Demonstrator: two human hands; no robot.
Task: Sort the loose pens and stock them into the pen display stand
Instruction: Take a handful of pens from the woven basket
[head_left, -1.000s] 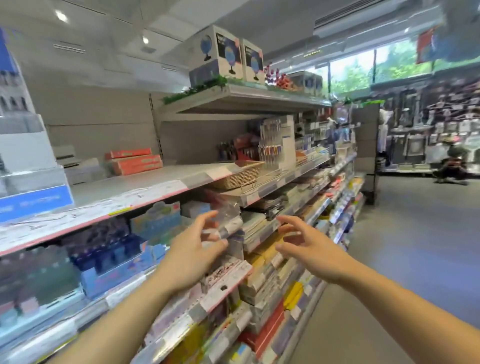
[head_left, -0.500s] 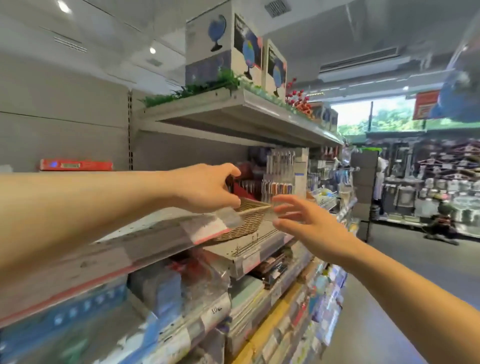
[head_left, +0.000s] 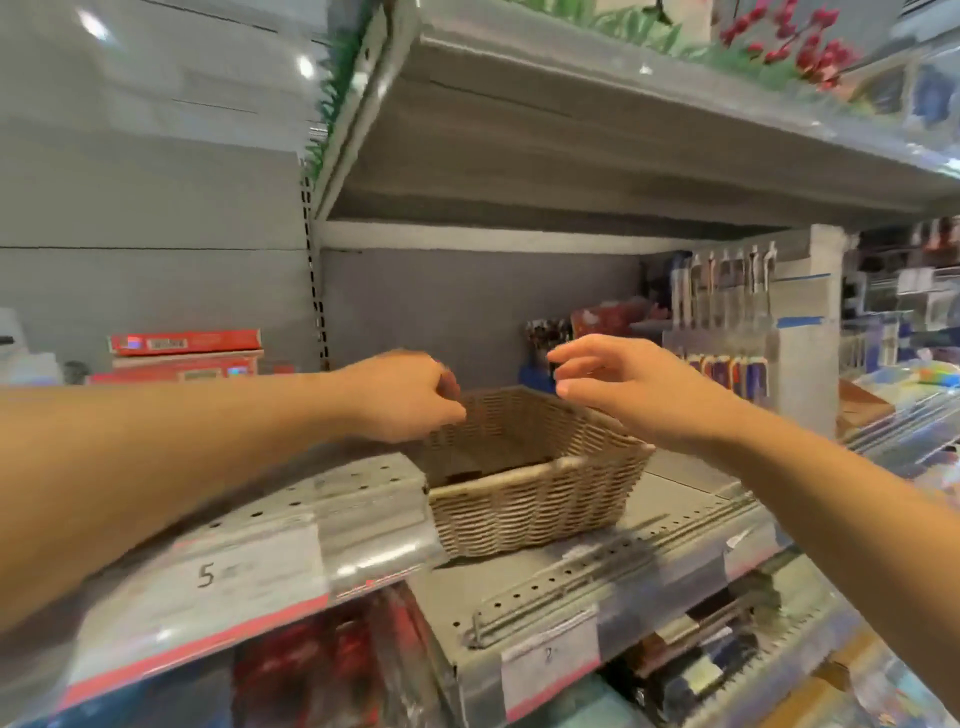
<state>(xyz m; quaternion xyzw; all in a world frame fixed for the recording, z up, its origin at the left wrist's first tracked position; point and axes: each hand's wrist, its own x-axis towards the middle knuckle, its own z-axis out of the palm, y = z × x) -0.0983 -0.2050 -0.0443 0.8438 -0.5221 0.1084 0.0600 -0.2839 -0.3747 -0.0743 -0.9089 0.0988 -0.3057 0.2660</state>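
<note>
Head view, shop aisle, grey metal shelving.

Counts: one woven basket (head_left: 535, 499) on the middle shelf (head_left: 675, 530), near its front edge. One pen display stand (head_left: 748, 322) behind and right of the basket, with pens hanging in a row; motion blur makes them hard to count, roughly six. Two red boxes (head_left: 184, 353) stacked at far left on the same level. One price label reading "5" (head_left: 208, 577) on the left shelf edge, another label (head_left: 550, 660) on the lower edge, its figure unreadable.

Hands: two. Left hand (head_left: 400, 395) is over the basket's far left corner, fingers curled down at the rim; whether they pinch anything cannot be told. Right hand (head_left: 628, 384) hovers above the basket's right side, fingers spread loosely, thumb apart, holding nothing.

Around: upper shelf (head_left: 571, 135) overhangs, with green trim and red berries (head_left: 779, 36) on top. Dark pens stand in a holder (head_left: 545, 338) behind the basket.

Hidden: the basket's inside is shadowed and its contents cannot be made out. Lower shelves' goods are blurred, and the left forearm covers part of the left shelf.
</note>
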